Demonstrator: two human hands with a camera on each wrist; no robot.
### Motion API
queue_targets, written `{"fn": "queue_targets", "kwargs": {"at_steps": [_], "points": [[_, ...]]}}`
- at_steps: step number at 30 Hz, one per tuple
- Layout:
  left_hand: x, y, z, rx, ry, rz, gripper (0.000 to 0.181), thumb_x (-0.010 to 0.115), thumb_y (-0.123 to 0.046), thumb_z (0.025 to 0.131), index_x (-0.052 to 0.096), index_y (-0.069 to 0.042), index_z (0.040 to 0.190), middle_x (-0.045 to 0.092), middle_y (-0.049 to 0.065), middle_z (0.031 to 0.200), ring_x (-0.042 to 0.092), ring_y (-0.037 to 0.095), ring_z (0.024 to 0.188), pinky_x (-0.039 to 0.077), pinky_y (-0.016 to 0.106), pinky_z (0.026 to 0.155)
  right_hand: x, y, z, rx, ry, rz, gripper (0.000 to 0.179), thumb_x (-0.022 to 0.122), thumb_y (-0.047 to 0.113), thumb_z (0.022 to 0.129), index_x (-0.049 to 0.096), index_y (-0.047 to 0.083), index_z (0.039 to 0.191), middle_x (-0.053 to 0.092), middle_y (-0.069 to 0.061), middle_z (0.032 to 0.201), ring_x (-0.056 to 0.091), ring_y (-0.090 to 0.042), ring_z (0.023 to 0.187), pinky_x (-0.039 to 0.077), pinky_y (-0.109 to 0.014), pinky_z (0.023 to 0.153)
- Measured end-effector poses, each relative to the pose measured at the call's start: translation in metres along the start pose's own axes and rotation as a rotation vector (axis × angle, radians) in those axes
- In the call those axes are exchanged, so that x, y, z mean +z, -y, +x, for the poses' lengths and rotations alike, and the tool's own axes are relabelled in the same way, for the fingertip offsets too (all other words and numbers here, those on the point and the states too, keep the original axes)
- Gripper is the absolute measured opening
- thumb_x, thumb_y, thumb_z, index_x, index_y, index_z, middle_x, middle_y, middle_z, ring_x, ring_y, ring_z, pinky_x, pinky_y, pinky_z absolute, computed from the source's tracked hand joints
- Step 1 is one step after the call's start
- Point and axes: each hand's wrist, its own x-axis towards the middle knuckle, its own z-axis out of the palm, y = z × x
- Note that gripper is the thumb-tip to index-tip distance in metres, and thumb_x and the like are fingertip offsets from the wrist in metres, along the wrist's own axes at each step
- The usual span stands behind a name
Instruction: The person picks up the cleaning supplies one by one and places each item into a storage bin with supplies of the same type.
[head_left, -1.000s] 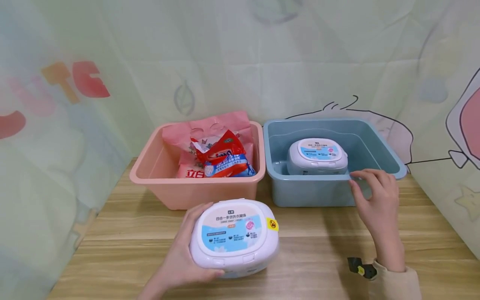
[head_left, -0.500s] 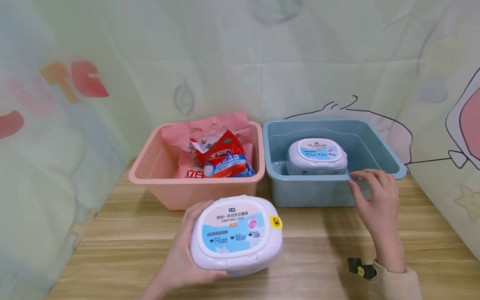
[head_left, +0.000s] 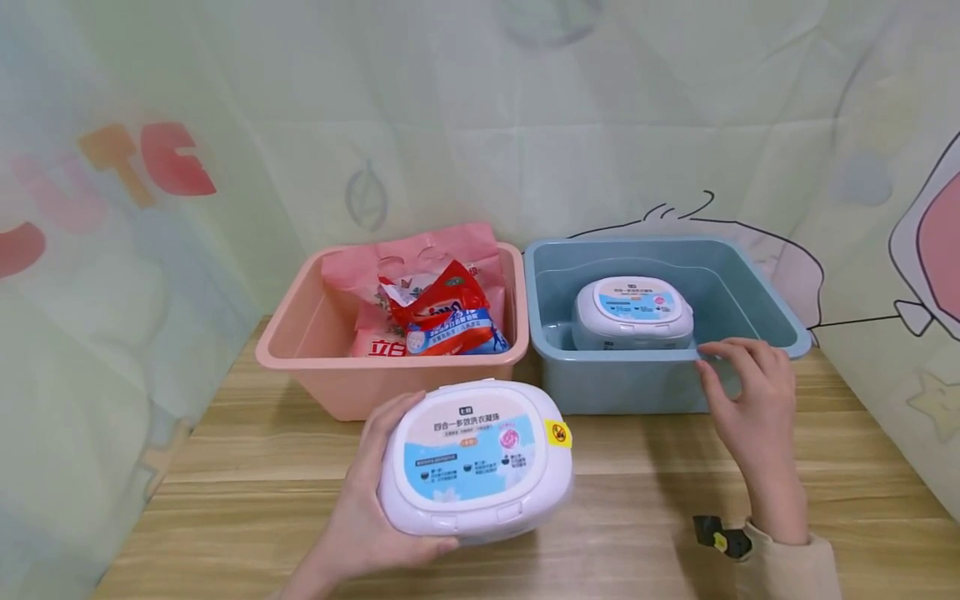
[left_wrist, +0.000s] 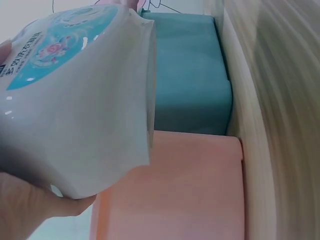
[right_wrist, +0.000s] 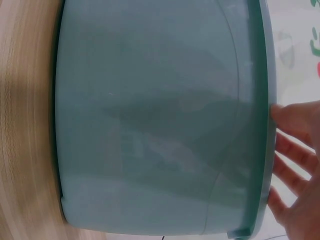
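Note:
My left hand [head_left: 358,508] grips the left end of a white oval tub of laundry pods [head_left: 472,458], thumb on the front side and fingers behind. Its lid carries a blue and pale pink label and faces up toward me. In the left wrist view the tub [left_wrist: 85,125] tilts above the table, near the pink basin [left_wrist: 190,185]. At the front rim of the blue basin [head_left: 622,383], my right hand [head_left: 753,404] pinches the edge between thumb and fingers. A similar tub [head_left: 633,312] stands inside that basin, its lower part hidden by the rim.
Left of the blue basin, the pink basin [head_left: 405,387] holds a pink detergent bag [head_left: 420,242] and a red and blue packet [head_left: 450,317]. Both basins stand at the back of the wooden table [head_left: 247,500], before a printed cloth [head_left: 450,125].
The tub in my left hand has risen slightly and shifted a little to the right. My right hand stays at the blue basin's rim.

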Motion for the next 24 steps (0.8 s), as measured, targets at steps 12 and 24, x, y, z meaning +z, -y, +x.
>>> {"fn": "queue_targets", "kwargs": {"at_steps": [12,24], "points": [[0.002,-0.009,0.003,0.077,-0.038,-0.086,0.117,0.091,-0.009,0.052,0.027,-0.018,0.149,0.032,0.001,0.148,0.036,0.015,0.132,0.044,0.017,0.102,0.001,-0.002,-0.001,-0.009,-0.003,0.005,0.021,0.073,-0.006,0.077,0.067,-0.005,0.098,0.06,-0.022,0.101,0.047,-0.037,0.1,0.03,-0.048,0.087],[0.003,-0.017,0.007,0.093,-0.047,-0.073,0.115,0.091,-0.011,0.053,0.027,-0.019,0.149,0.032,0.0,0.149,0.036,0.017,0.133,0.047,0.019,0.099,0.002,-0.004,0.0,-0.048,-0.026,-0.003,0.019,0.073,-0.007,0.077,0.067,-0.006,0.095,0.061,-0.023,0.097,0.048,-0.037,0.095,0.031,-0.045,0.082]]}}
